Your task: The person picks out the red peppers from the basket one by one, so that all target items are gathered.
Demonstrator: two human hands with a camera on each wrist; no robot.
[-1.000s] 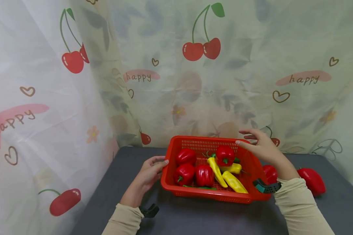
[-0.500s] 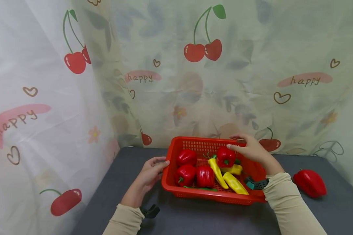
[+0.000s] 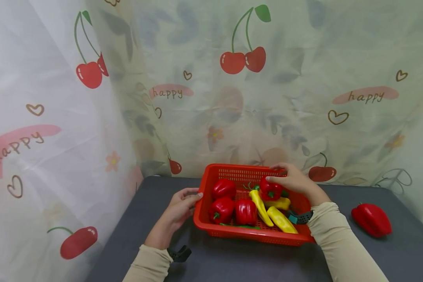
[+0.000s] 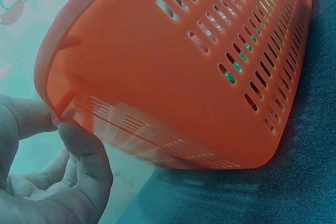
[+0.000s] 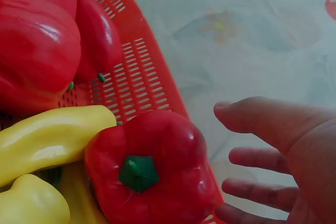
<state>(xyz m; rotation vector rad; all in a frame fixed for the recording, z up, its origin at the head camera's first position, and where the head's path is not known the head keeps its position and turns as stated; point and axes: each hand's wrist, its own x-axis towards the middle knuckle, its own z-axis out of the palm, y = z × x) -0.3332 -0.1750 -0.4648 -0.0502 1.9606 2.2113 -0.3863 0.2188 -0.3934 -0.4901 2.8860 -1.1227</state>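
My left hand (image 3: 179, 207) pinches the left end rim of a red plastic basket (image 3: 239, 232); in the left wrist view thumb and finger meet at the rim of the slotted basket wall (image 4: 136, 66). At the basket's back right, my right hand (image 3: 292, 182) reaches over a red bell pepper (image 3: 270, 192). In the right wrist view its fingers are spread beside that pepper (image 5: 157, 166), with a gap between. Yellow peppers (image 3: 282, 220) lie beside and under it. Several red peppers (image 3: 246, 211) fill the left half, with green ones (image 3: 244, 226) partly hidden.
Another red bell pepper (image 3: 371, 219) lies on the dark grey tabletop (image 3: 253, 262) right of the basket. A printed curtain (image 3: 285, 109) stands close behind the basket, and a second curtain side (image 3: 120, 117) hangs at the left.
My right hand has moved left, from the basket's right rim to the red bell pepper. A red pepper just right of the basket is now hidden by that arm. The left hand stays put.
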